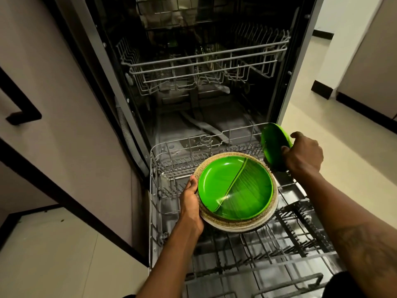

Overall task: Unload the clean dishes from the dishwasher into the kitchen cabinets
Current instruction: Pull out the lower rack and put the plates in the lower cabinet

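The dishwasher stands open with its lower rack pulled out over the door. My left hand holds a stack of plates above the rack by its left edge, thumb on the rim. A green leaf-pattern plate lies on top of speckled beige plates. My right hand grips a second green plate, held on edge at the rack's far right corner.
The upper rack is pushed in and looks bare of dishes. A cabinet door with a dark handle stands at the left. Tiled floor lies to the right, with cabinets beyond.
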### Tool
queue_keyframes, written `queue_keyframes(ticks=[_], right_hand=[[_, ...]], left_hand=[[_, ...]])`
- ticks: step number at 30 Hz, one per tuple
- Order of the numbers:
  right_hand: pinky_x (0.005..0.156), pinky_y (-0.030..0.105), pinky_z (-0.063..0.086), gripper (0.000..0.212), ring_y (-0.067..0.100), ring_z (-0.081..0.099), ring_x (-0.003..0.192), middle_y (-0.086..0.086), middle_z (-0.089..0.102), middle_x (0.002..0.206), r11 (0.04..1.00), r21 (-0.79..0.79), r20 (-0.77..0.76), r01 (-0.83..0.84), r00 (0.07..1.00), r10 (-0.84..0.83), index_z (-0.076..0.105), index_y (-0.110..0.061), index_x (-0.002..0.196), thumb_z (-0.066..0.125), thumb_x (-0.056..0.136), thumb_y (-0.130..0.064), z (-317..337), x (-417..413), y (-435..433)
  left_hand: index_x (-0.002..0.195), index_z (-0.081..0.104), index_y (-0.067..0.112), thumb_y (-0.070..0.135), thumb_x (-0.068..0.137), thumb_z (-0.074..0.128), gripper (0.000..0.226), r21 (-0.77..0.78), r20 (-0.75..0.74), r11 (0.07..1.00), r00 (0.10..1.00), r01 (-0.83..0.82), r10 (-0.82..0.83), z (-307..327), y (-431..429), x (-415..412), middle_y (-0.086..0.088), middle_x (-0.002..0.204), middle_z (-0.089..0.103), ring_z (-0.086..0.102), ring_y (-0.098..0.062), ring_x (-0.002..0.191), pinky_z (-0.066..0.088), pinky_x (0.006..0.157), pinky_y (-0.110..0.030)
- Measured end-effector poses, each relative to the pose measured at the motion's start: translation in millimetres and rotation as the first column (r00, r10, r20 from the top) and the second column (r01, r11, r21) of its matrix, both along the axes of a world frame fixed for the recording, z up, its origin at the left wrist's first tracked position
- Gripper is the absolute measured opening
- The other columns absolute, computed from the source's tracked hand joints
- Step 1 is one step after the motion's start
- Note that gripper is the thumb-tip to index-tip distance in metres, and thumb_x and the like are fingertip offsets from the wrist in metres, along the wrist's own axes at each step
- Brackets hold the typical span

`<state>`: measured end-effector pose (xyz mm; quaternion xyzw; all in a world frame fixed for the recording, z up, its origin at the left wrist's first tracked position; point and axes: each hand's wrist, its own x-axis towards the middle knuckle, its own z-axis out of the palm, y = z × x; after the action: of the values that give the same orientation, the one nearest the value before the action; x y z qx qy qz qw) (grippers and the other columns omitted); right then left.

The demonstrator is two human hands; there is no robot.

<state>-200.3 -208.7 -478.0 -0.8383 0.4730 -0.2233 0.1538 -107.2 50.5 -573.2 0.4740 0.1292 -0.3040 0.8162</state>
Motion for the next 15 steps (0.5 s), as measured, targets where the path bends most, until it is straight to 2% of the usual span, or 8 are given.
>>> queue_keyframes(ticks=[3, 9, 15], right_hand=[[0.084, 0.047, 0.049, 0.041, 0.048, 0.06, 0.103, 0.028, 0.064, 0.111, 0.999, 0.034, -0.056, 0.014, 0.998, -0.012, 0.058, -0.008, 0.127, 0.068, 0.091, -0.026, -11.2, 0.3, -6.4], [0.073, 0.045, 0.052, 0.019, 0.048, 0.064, 0.084, 0.031, 0.065, 0.09, 0.999, 0.037, -0.013, 0.04, 0.999, -0.04, 0.071, -0.003, 0.099, 0.064, 0.084, -0.013, -21.0, 2.8, -9.4], [0.078, 0.046, 0.054, 0.021, 0.046, 0.066, 0.085, 0.028, 0.069, 0.092, 0.997, -0.058, 0.063, 0.041, 0.997, -0.037, 0.073, -0.006, 0.101, 0.064, 0.086, -0.017, -9.1, 3.7, -6.9]], left_hand=[[0.128, 0.068, 0.027, 0.048, 0.093, 0.058, 0.042, 0.009, 0.005, 1.0, 1.0, 0.022, -0.022, -5.1, -1.8, -0.1, -0.015, 0.126, 0.071, 0.066, -0.04, 0.117, 0.047, 0.101, -0.068], [0.127, 0.069, 0.02, 0.046, 0.098, 0.055, 0.042, 0.037, 0.028, 0.999, 0.999, 0.015, -0.016, -10.9, -4.7, -0.7, -0.018, 0.122, 0.072, 0.067, -0.042, 0.114, 0.048, 0.099, -0.068], [0.13, 0.067, 0.021, 0.032, 0.102, 0.053, 0.032, 0.04, 0.015, 0.999, 0.999, -0.033, 0.033, -7.8, -5.7, -3.2, -0.014, 0.125, 0.072, 0.065, -0.04, 0.118, 0.049, 0.101, -0.064]])
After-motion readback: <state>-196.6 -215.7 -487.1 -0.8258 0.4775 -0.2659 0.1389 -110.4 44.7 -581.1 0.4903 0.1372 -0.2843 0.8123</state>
